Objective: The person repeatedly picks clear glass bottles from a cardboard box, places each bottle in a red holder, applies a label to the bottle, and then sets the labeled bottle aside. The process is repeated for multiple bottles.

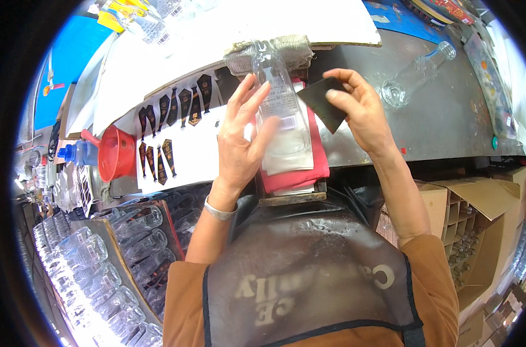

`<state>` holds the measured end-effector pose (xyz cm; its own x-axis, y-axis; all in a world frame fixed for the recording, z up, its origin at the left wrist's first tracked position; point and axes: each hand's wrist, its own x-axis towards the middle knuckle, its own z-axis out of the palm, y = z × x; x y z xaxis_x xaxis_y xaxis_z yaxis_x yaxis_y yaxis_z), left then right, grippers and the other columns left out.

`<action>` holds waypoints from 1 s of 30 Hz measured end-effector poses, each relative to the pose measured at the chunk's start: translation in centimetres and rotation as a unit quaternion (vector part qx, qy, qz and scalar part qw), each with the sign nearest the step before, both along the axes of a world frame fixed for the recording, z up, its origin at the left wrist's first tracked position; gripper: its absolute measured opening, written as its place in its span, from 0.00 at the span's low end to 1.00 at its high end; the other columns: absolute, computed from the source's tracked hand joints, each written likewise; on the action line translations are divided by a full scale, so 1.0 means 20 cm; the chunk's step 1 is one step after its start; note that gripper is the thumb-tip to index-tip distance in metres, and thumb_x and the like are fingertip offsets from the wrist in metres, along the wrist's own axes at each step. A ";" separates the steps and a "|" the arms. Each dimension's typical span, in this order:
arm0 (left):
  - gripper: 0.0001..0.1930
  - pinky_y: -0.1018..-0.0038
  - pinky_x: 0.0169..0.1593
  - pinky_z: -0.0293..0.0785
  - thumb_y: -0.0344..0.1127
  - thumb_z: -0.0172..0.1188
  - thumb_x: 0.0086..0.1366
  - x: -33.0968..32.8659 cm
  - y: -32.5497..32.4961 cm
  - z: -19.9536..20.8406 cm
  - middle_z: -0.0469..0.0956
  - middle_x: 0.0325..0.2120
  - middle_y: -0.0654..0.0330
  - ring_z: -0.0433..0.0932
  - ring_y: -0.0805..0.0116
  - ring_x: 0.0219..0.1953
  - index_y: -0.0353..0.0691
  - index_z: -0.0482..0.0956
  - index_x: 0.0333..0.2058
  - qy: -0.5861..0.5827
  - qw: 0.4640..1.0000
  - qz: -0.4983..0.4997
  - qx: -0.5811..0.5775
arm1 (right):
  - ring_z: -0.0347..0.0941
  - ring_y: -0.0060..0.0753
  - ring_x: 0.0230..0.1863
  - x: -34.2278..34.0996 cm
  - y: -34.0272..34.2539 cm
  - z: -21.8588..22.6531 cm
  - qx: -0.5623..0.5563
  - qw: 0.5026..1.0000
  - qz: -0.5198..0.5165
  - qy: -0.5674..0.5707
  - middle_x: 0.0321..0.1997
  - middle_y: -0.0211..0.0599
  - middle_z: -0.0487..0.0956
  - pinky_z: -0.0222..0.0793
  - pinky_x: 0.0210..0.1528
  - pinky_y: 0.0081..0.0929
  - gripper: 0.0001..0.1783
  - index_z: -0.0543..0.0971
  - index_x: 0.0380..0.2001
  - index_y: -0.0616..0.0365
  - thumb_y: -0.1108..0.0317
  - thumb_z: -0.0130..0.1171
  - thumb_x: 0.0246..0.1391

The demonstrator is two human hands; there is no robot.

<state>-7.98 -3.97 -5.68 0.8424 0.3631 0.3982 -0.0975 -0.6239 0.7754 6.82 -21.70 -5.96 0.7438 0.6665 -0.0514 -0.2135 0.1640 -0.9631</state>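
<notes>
A clear glass bottle (277,92) with printed marks lies in front of me, its neck on a rolled grey-white cloth (297,53). Beneath its body are white sheets or cloth and a red cloth (319,159) on a wooden-ended stand (292,199). My left hand (240,136) is open at the bottle's left side, fingers spread and thumb blurred over the lower body; I cannot tell whether it touches the glass. Between thumb and fingers of my right hand (364,113) is a thin dark square scraper (320,104), just right of the bottle.
Tie-shaped dark decals (190,104) lie on a white sheet at left, beside a red plastic dipper (117,155) and a blue-capped bottle (80,153). Another clear bottle (410,78) lies on the metal table at right. Racked bottles (101,283) stand lower left; a divided carton (477,231), lower right.
</notes>
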 end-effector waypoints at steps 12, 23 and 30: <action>0.29 0.61 0.65 0.67 0.30 0.64 0.62 0.01 0.00 0.00 0.67 0.64 0.45 0.70 0.49 0.64 0.39 0.71 0.63 -0.005 1.000 -0.004 0.019 | 0.79 0.28 0.43 0.09 0.19 0.21 -0.082 0.890 -0.031 -0.448 0.45 0.37 0.84 0.74 0.48 0.26 0.16 0.81 0.49 0.59 0.73 0.61 0.56; 0.61 0.61 0.63 0.70 0.30 0.77 0.45 -0.16 -0.04 -0.09 0.65 0.65 0.46 0.75 0.54 0.58 0.35 0.44 0.72 0.041 0.999 -0.015 0.004 | 0.80 0.32 0.41 0.09 0.26 0.38 -0.089 0.800 -0.105 -0.584 0.45 0.40 0.83 0.76 0.45 0.26 0.19 0.79 0.53 0.57 0.73 0.61 0.57; 0.49 0.64 0.62 0.69 0.29 0.70 0.49 -0.18 0.03 -0.21 0.61 0.67 0.40 0.74 0.51 0.59 0.31 0.54 0.69 0.041 0.996 -0.059 -0.048 | 0.77 0.18 0.41 0.20 0.13 0.29 -0.022 0.989 -0.028 -0.143 0.42 0.29 0.80 0.75 0.45 0.18 0.15 0.81 0.48 0.58 0.62 0.52 0.68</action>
